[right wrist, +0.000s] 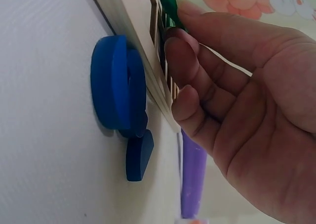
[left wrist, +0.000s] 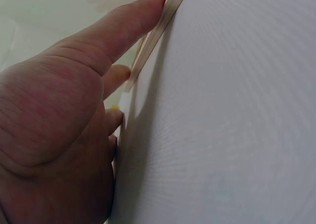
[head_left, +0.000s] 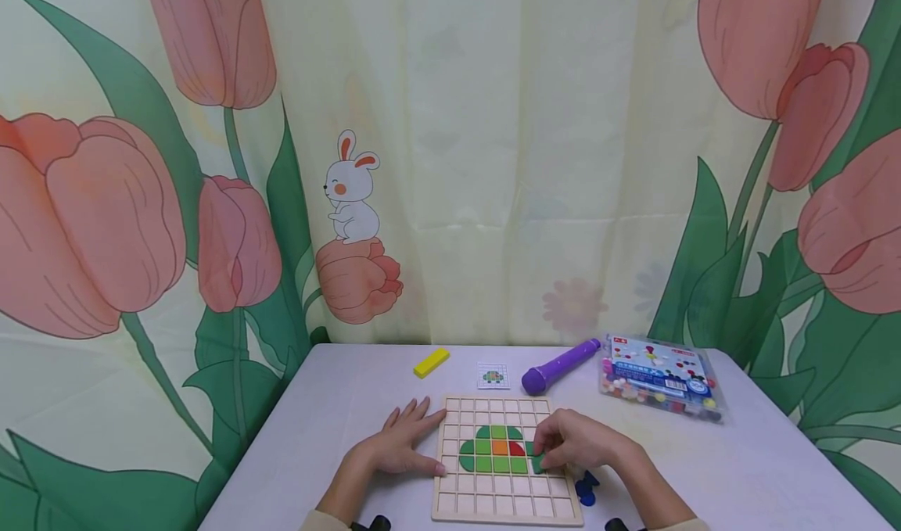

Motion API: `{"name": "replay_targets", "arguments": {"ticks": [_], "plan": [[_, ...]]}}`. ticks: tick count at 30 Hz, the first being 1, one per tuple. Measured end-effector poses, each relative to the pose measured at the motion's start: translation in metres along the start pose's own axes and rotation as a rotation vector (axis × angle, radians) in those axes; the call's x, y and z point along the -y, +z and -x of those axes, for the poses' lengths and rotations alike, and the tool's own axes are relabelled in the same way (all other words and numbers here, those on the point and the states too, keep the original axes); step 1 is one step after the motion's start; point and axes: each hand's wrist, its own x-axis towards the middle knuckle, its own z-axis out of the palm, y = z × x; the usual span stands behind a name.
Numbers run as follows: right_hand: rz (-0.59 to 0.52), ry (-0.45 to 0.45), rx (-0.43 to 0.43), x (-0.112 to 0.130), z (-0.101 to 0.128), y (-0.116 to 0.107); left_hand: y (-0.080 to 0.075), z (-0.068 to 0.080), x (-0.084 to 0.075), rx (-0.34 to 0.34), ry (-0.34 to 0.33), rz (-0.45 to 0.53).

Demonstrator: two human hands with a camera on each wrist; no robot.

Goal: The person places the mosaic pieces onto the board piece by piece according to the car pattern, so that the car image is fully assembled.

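Note:
A wooden grid board (head_left: 507,507) lies on the table, holding green, orange and red flat pieces that form a rounded pattern. My left hand (head_left: 401,441) lies at the board's left side with fingers spread, its thumb and index fingertip against the frame. In the left wrist view, the left thumb (left wrist: 113,33) presses along the board's edge. Over the board's right side, my right hand (head_left: 580,439) pinches a dark green piece (right wrist: 169,2) between thumb and finger. Just off the board's right edge, below that hand, several blue pieces (right wrist: 109,80) sit on the table.
Behind the board, a small pattern card (head_left: 493,375) lies between a yellow block (head_left: 431,363) and a purple microphone-shaped object (head_left: 561,367). A clear box of colourful small parts (head_left: 660,378) stands at the back right. A tulip-printed curtain (head_left: 464,163) hangs behind the table.

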Motion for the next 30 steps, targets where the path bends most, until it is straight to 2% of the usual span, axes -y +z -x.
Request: {"name": "replay_targets", "arguments": {"ticks": [13,22,30], "plan": [[0.007,-0.019,-0.014,0.002,-0.001,0.005,0.000,0.000,0.000,-0.004,-0.001,0.004],[-0.012,0.017,-0.028,0.002,-0.003,0.007,-0.001,0.001,-0.001,0.001,-0.009,0.002],[-0.011,0.009,-0.066,0.001,0.005,-0.004,-0.001,0.001,-0.002,-0.001,-0.010,0.004]]}}
